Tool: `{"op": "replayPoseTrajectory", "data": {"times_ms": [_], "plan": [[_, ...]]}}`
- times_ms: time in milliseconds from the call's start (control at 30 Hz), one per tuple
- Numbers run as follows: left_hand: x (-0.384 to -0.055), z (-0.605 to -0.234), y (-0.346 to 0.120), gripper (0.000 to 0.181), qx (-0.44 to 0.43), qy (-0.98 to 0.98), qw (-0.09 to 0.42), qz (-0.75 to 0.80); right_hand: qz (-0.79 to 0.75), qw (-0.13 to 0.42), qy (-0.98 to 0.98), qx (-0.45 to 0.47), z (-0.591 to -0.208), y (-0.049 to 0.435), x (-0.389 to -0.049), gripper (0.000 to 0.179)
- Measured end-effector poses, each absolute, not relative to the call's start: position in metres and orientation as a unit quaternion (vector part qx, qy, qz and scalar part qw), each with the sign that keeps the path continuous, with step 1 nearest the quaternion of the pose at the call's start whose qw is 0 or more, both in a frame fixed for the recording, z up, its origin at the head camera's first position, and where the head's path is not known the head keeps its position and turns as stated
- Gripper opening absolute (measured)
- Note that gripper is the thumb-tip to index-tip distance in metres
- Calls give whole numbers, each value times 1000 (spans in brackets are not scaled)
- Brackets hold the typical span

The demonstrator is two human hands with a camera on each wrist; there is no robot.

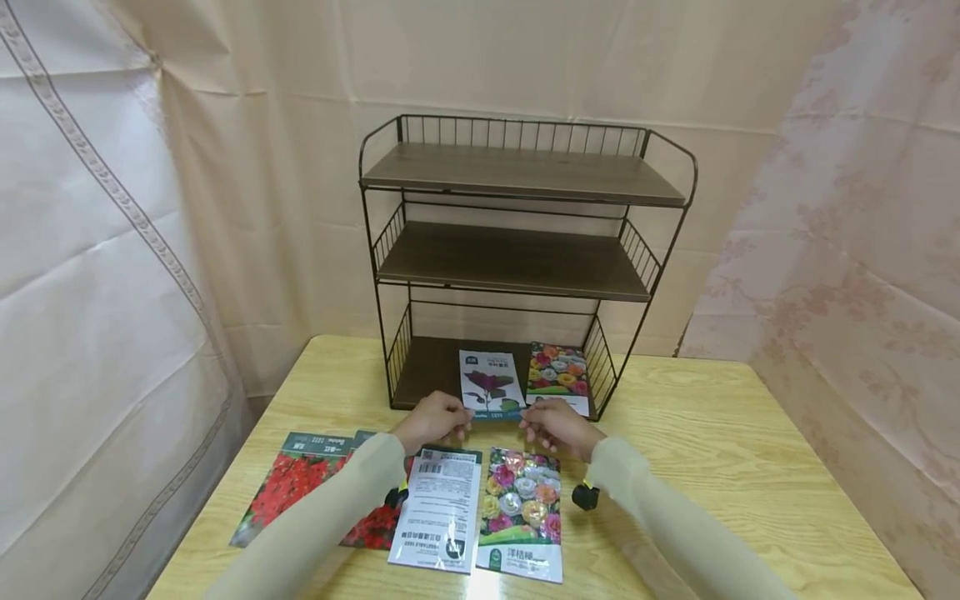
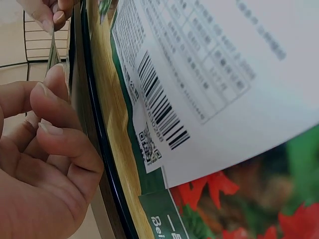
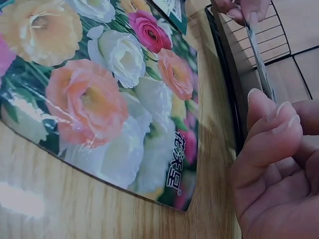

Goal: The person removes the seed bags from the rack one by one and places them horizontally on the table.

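A white seed packet (image 1: 489,375) printed with a dark red leafy plant lies over the bottom shelf of the rack, its green-edged end toward me. My left hand (image 1: 435,419) pinches its near left corner between thumb and fingertips. At the near right corner my right hand (image 1: 561,427) pinches the same packet. Both wrist views show the packet's thin edge stretched between the two hands. To its right on that shelf rests a packet with colourful flowers (image 1: 557,371).
A three-tier dark rack (image 1: 525,171) with wire sides stands at the table's back. Nearer me on the wooden table (image 1: 690,450) lie a flower packet (image 1: 522,508), a white packet with text and barcode (image 1: 437,512), and red-flower packets (image 1: 292,483), partly under my left sleeve.
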State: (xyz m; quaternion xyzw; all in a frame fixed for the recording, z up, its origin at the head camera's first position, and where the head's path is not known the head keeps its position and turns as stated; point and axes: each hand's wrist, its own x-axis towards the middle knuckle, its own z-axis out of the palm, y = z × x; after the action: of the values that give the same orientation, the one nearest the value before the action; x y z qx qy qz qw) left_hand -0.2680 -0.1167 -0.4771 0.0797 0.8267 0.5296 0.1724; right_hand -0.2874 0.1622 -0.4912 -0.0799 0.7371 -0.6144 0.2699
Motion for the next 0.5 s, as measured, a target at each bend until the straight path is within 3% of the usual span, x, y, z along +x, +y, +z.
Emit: {"op": "replayPoseTrajectory", "data": {"times_ms": [500], "plan": [[-253, -477, -112, 29, 97, 838, 162, 512, -596, 269, 751, -95, -491, 170, -279, 32]]}}
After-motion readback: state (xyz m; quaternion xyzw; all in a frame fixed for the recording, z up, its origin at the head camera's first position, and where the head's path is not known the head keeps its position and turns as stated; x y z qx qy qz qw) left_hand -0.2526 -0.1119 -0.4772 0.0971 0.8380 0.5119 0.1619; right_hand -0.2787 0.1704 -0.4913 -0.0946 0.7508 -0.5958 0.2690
